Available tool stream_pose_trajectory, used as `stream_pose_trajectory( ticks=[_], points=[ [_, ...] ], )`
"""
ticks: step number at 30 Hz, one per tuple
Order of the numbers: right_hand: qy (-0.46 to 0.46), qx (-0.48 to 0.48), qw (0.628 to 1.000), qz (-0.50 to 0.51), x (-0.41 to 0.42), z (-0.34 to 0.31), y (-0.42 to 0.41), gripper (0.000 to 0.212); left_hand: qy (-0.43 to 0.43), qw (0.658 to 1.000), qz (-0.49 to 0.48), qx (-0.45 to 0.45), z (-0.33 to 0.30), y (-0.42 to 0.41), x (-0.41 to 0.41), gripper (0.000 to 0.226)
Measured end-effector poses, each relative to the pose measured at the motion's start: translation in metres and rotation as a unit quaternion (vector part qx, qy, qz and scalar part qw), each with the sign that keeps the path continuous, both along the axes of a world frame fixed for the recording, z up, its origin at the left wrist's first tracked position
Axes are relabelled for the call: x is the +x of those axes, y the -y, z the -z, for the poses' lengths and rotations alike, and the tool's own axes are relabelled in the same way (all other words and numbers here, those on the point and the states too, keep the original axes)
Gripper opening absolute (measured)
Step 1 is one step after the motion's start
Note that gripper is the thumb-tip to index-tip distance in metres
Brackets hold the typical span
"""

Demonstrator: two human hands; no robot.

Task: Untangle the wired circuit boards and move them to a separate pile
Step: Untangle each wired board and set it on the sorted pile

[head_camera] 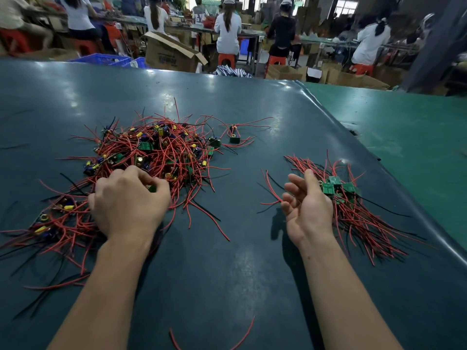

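Left hand (129,200): fingers curled, pinching a green board (151,188) at the near edge of the tangled pile (156,152).
Right hand (307,205): palm up, fingers loosely spread, holding nothing, just beside the sorted pile (353,210) lying to its right.
Step in hand: lifting 1 board free; best drawn slowly upward so its wires slide out of the mass.
Obstruction: neighbouring red wires (197,198) cross over it and may drag others along.
Surroundings: 1 stray board (235,139) beyond the left hand; dark mat (240,261) beneath both.

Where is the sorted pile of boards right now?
Head view, right side: the sorted pile lies on the dark mat, just beyond the open right hand.
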State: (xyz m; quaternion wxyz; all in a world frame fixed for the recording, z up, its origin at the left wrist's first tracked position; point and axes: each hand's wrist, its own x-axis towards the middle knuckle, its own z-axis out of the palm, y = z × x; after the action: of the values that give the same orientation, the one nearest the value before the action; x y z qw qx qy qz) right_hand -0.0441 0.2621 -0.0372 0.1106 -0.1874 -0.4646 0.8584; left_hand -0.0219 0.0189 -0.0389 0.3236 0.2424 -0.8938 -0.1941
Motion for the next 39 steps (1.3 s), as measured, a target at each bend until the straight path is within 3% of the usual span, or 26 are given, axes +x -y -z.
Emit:
stream_pose_trajectory(
  ticks=[4, 9, 11, 13, 16, 19, 22, 26, 31, 36, 39],
  points=[
    [-0.003, 0.024, 0.999, -0.032, 0.001, 0.0, 0.003, 0.035, 0.107, 0.994, 0.029, -0.002, 0.002, -0.002, 0.0, 0.026],
    [-0.01, 0.034, 0.999, -0.037, 0.002, -0.001, 0.005, 0.034, 0.091, 0.995, 0.013, 0.028, 0.004, 0.001, 0.0, 0.028],
    [-0.018, 0.034, 0.999, -0.01, 0.001, 0.0, 0.004, 0.033, 0.033, 0.999, 0.007, 0.014, 0.001, 0.001, 0.0, 0.024],
    [-0.028, 0.032, 0.999, 0.002, 0.001, -0.001, 0.002, 0.032, -0.088, 0.996, 0.019, 0.006, -0.002, -0.003, 0.002, 0.023],
    [-0.036, 0.047, 0.996, -0.067, 0.003, -0.002, 0.005, 0.029, -0.266, 0.957, 0.095, -0.067, -0.005, -0.015, 0.005, 0.021],
    [-0.054, 0.113, 0.964, -0.235, 0.01, -0.003, 0.015, 0.022, -0.308, 0.919, 0.217, -0.114, 0.0, -0.042, 0.006, 0.016],
    [-0.102, 0.101, 0.931, -0.336, 0.016, -0.001, 0.025, 0.036, -0.271, 0.901, 0.317, -0.117, 0.007, -0.066, 0.006, 0.013],
    [-0.133, 0.109, 0.952, -0.255, 0.016, 0.001, 0.025, 0.015, -0.255, 0.879, 0.386, -0.113, 0.012, -0.073, 0.001, 0.012],
    [-0.154, 0.083, 0.959, -0.221, 0.014, 0.0, 0.02, 0.012, -0.285, 0.855, 0.431, -0.044, 0.015, -0.072, -0.001, 0.008],
    [-0.105, -0.007, 0.974, -0.199, 0.013, -0.002, 0.023, 0.009, -0.315, 0.867, 0.382, 0.053, 0.019, -0.071, -0.001, 0.015],
    [-0.087, -0.059, 0.978, -0.179, 0.012, -0.004, 0.02, 0.008, -0.251, 0.873, 0.399, 0.121, 0.017, -0.073, 0.001, 0.019]
  ],
)
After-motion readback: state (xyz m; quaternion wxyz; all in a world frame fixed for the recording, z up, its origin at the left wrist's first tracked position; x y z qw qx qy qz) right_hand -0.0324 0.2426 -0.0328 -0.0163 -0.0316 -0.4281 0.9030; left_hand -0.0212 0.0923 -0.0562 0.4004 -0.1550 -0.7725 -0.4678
